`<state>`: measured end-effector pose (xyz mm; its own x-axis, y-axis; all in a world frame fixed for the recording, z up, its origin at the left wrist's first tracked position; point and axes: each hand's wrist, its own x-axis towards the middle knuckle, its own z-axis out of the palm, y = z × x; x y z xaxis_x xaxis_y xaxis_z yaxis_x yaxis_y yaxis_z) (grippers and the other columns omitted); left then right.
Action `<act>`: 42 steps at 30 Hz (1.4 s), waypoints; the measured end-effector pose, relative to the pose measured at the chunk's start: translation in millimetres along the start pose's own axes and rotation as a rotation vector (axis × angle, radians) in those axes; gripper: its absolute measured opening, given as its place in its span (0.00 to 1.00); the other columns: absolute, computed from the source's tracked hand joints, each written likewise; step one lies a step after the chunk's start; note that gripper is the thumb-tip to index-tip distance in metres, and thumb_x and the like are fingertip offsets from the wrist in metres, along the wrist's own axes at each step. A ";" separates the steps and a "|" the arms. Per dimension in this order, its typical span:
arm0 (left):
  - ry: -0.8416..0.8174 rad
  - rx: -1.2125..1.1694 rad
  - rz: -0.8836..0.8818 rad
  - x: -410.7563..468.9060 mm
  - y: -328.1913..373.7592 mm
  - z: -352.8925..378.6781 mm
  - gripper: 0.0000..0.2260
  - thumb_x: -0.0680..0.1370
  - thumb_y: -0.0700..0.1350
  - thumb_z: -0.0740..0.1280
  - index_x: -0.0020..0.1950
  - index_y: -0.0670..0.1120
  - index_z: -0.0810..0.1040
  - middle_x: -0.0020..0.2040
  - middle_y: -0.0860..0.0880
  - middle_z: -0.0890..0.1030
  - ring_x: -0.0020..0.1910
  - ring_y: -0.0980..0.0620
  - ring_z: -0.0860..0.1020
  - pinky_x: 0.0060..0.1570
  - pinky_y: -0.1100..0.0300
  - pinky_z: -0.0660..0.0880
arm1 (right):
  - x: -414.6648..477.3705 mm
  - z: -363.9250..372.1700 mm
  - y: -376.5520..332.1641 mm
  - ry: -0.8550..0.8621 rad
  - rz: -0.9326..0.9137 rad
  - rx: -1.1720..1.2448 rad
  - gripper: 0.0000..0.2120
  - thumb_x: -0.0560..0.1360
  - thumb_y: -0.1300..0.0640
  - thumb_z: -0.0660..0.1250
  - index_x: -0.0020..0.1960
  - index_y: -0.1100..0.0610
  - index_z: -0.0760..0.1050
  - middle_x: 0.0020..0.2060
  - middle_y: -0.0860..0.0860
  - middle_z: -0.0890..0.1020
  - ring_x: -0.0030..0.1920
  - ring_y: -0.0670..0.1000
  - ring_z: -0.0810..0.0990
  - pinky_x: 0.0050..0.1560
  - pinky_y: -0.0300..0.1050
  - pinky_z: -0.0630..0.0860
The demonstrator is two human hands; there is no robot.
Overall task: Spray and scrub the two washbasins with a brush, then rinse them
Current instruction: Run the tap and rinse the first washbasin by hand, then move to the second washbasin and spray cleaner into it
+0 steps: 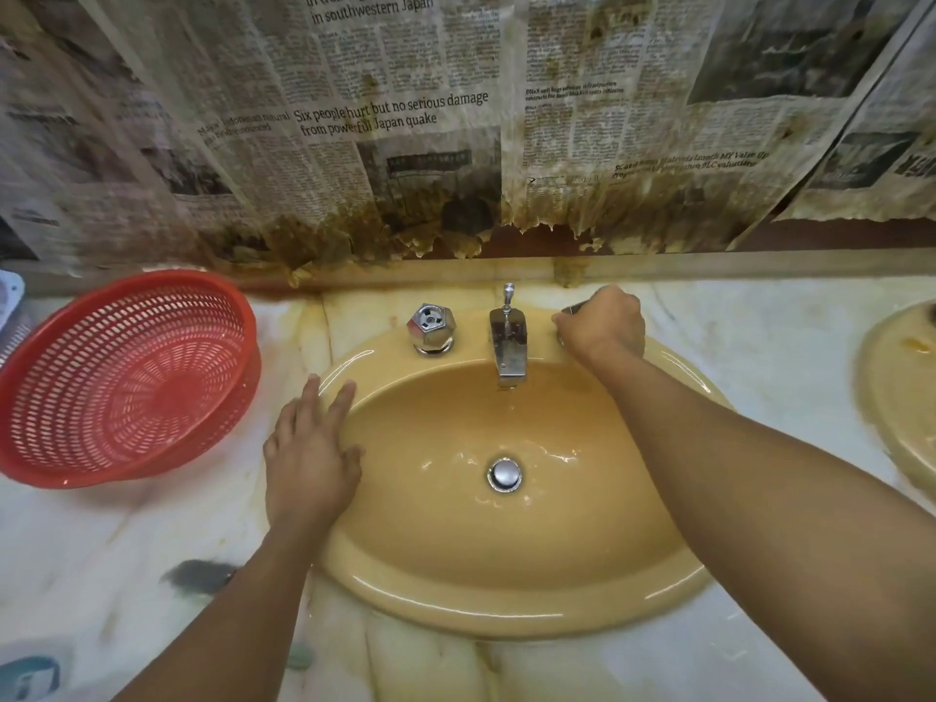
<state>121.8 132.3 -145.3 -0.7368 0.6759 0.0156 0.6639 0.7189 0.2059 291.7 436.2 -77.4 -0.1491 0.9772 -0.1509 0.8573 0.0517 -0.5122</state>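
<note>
A yellow-tan oval washbasin [506, 595] fills the middle of the view, wet, with a chrome drain plug [504, 474] at its bottom. A chrome spout [509, 349] stands at its back rim and water runs from it. My right hand [602, 324] grips the right tap knob [575, 309], mostly hiding it. The left tap knob [431, 329] is free. My left hand [311, 456] rests flat with straight fingers on the basin's left rim. A second basin's edge [891, 397] shows at far right. No brush or spray bottle is in view.
A red perforated plastic basket [126, 377] sits tilted on the marble counter [126, 544] left of the basin. Stained, torn newspaper [395, 119] covers the wall behind the taps. A pale object [10, 301] lies at the far left edge.
</note>
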 end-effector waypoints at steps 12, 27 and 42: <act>-0.311 -0.040 -0.165 -53.6 0.8 -18.7 0.40 0.80 0.49 0.68 0.85 0.55 0.46 0.85 0.53 0.44 0.81 0.35 0.53 0.79 0.44 0.56 | -88.8 -41.8 80.8 -0.337 -0.423 -0.104 0.36 0.79 0.44 0.67 0.82 0.45 0.55 0.79 0.54 0.63 0.76 0.57 0.65 0.73 0.53 0.67; 0.081 -0.615 -0.152 -242.7 47.2 -101.6 0.23 0.81 0.50 0.71 0.75 0.60 0.71 0.81 0.58 0.59 0.75 0.69 0.59 0.70 0.68 0.62 | -267.6 -56.4 147.2 -0.391 -0.540 0.229 0.31 0.80 0.40 0.64 0.80 0.41 0.58 0.80 0.47 0.61 0.80 0.47 0.56 0.77 0.45 0.55; 0.378 -0.743 -0.678 -301.5 -56.2 -121.4 0.16 0.78 0.43 0.74 0.64 0.54 0.78 0.69 0.52 0.73 0.68 0.48 0.74 0.65 0.48 0.75 | -307.8 -25.7 102.4 -0.362 -0.691 0.151 0.30 0.79 0.46 0.67 0.79 0.46 0.63 0.76 0.46 0.68 0.76 0.49 0.64 0.75 0.50 0.63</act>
<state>291.1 -131.5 -42.7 -0.9986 -0.0126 -0.0505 -0.0489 0.5603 0.8269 438.0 146.0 -61.7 -0.7961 0.6051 -0.0089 0.4399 0.5684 -0.6953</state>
